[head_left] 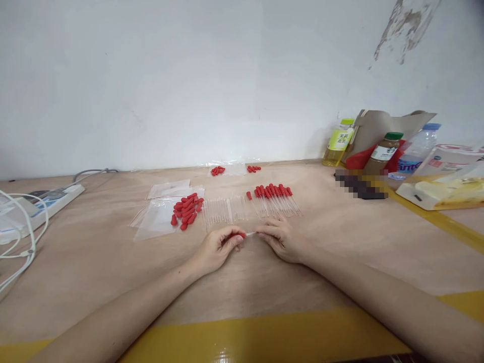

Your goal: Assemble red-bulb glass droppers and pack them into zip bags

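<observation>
Left grip: left hand (217, 248), thumb and fingers clamped on a red bulb (242, 235); bulb partly hidden by the fingers.
Right grip: right hand (282, 241), fingertips pinched on a clear tube (250, 234), toward its other end.
Piece in hand: bulb and tube in line, held level between both hands, near the middle of the surface (234, 290), on the near side of the rows. Looks like a join in progress; can't tell whether the bulb is fully seated.
Done: capped droppers (279, 194), right of the middle, bulbs toward the far edge, tubes toward the near edge. Roughly a dozen or more, overlapping, exact count unclear. One sits slightly apart at the left end of the row.
Left, tubes: bare tubes (221, 210) side by side, left of the capped ones; too fine to count.
Left, bulbs: loose bulbs (188, 207) heaped left of the bare tubes, by clear bags (157, 219). Two small clusters, left cluster (218, 171) and right cluster (254, 169), near the far edge with clear plastic.
Progress: judged partway; plenty capped, plenty of loose parts remaining.
Side stuff: power strip (62, 202) toward the left edge; green-capped bottle (382, 153) toward the far right corner.
</observation>
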`<control>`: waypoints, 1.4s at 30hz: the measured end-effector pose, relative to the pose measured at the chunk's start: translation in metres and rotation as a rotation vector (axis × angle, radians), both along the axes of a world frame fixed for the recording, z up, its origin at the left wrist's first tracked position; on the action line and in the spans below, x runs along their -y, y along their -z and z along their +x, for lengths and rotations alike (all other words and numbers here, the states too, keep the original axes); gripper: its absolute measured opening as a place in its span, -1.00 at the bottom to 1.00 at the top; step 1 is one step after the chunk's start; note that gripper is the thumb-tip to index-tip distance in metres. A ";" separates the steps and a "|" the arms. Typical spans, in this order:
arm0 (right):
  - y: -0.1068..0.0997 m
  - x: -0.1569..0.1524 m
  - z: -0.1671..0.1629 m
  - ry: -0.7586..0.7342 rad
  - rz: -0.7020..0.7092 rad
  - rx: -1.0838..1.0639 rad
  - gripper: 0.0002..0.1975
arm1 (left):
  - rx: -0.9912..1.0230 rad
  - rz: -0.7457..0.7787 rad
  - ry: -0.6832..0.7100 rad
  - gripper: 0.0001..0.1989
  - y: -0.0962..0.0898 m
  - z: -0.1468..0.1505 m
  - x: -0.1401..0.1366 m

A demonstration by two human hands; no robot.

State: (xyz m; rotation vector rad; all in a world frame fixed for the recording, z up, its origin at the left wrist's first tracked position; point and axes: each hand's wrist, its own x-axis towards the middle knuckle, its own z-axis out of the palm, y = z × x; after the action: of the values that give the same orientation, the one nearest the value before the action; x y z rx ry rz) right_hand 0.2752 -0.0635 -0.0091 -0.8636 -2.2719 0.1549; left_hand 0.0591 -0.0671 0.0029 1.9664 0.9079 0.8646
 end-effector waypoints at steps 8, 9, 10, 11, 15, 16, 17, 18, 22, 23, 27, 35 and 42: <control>-0.010 0.002 0.004 0.034 0.108 0.161 -0.74 | -0.238 0.225 0.015 -0.81 -0.010 0.000 0.010; -0.011 0.002 0.004 0.051 0.133 0.176 -0.73 | -0.243 0.255 0.006 -0.81 -0.011 0.001 0.011; -0.012 0.003 0.004 0.066 0.155 0.188 -0.72 | -0.245 0.278 -0.006 -0.81 -0.011 0.001 0.011; -0.013 0.004 0.003 0.080 0.173 0.199 -0.72 | -0.248 0.295 -0.017 -0.81 -0.012 0.001 0.011; -0.014 0.009 0.000 0.110 0.206 0.239 -0.74 | -0.272 0.344 -0.055 -0.81 -0.011 0.000 0.009; -0.015 0.010 0.000 0.109 0.209 0.246 -0.74 | -0.285 0.355 -0.053 -0.81 -0.010 -0.001 0.009; -0.015 0.011 -0.001 0.103 0.210 0.251 -0.75 | -0.298 0.367 -0.044 -0.80 -0.010 -0.001 0.008; -0.015 0.013 -0.002 0.093 0.206 0.252 -0.75 | -0.309 0.378 -0.030 -0.80 -0.010 -0.001 0.008; -0.013 0.019 -0.007 0.046 0.114 0.201 -0.77 | -0.324 0.408 0.023 -0.80 -0.009 -0.001 0.009; -0.013 0.020 -0.009 0.037 0.080 0.185 -0.77 | -0.326 0.409 0.033 -0.80 -0.008 -0.001 0.010; -0.011 0.023 -0.014 0.020 -0.007 0.164 -0.77 | -0.340 0.421 0.081 -0.81 -0.007 -0.001 0.012; -0.011 0.019 -0.020 0.008 -0.143 0.100 -0.76 | -0.370 0.555 0.097 -0.80 -0.001 -0.004 0.001; -0.028 0.015 -0.009 0.157 -0.116 0.163 -0.80 | -0.309 0.569 -0.048 -0.71 -0.006 -0.014 -0.008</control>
State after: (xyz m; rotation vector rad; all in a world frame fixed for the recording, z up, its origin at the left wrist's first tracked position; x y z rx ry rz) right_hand 0.2666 -0.0784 0.0187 -1.1490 -2.3512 0.1509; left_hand 0.0446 -0.0591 0.0089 2.6338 0.9544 0.9334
